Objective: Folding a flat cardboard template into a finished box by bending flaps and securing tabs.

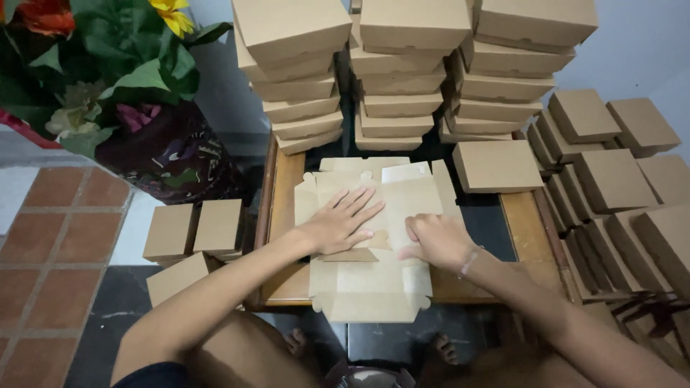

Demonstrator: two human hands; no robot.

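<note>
1. Right now my left hand [343,221] lies flat and spread wide, fingers pressing on the unfolded cardboard sheet [374,237] in the middle of the small wooden table [284,215].
2. My right hand [437,241] is curled with knuckles down on the same sheet; grip unclear.
3. One folded box [494,165] sits at the table's far right corner, stacked boxes [399,72] behind.
</note>
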